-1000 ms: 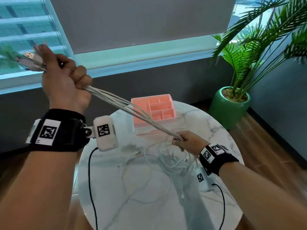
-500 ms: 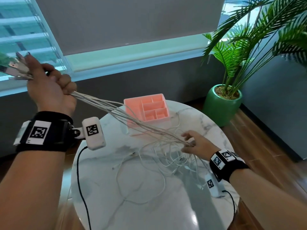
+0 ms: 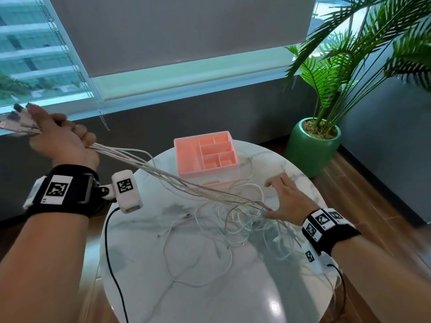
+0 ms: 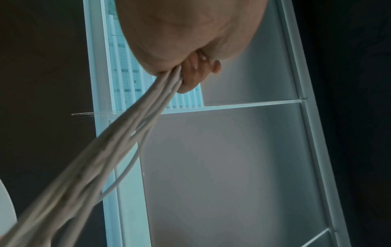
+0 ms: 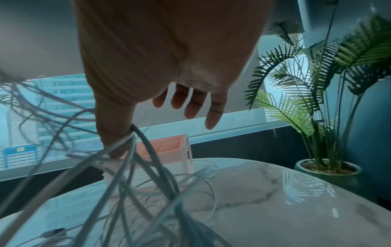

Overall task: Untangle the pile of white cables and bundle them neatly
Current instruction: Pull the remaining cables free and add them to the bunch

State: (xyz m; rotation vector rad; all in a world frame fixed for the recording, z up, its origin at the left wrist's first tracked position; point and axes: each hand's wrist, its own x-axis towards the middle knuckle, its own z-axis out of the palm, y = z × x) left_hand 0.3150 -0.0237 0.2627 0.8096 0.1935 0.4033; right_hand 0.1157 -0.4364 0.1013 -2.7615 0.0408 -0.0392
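Observation:
My left hand [image 3: 63, 138] is raised at the far left, fist closed round a bunch of several white cables [image 3: 163, 176]; their plugs [image 3: 18, 122] stick out past the thumb. In the left wrist view the cables [image 4: 118, 143] run down out of the curled fingers [image 4: 192, 75]. They slope down to a loose tangle [image 3: 233, 224] on the round marble table [image 3: 210, 287]. My right hand [image 3: 286, 201] hovers over the table's right side with fingers [image 5: 190, 103] spread and straight. Strands [image 5: 131, 150] drape against its thumb, which grips nothing.
A pink divided organiser box [image 3: 206, 157] stands at the table's far side, just beyond the cables. A potted palm in a green pot [image 3: 312, 148] stands on the wood floor to the right. A window with a grey blind [image 3: 186, 31] fills the wall behind.
My right hand has let go of the cable bunch and opened flat, moving right. My left hand has dropped lower and further left, so the strands have slackened and spread over the table.

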